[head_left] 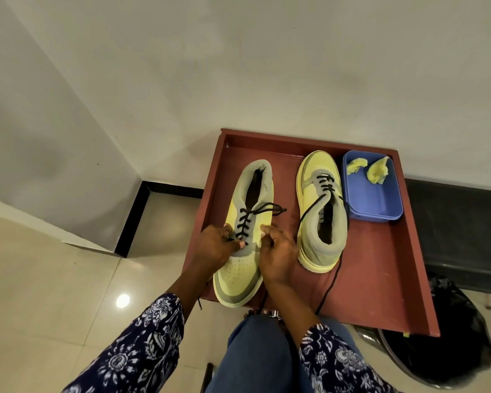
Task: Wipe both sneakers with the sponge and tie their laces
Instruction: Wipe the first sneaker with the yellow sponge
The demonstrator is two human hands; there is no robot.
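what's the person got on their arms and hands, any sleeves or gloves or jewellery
Both arms wear matching sleeves of dark navy fabric printed with white flowers and leaves. The left sleeve and the right sleeve each end short of the wrist, leaving the forearms bare below. The left hand and the right hand are bare: no gloves, and no ring, watch or bangle shows from this view.

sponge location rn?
Head view: two yellow sponge pieces lie in the far end of the blue tub, at the tray's far right corner, just right of the right-hand sneaker. Neither hand touches them.
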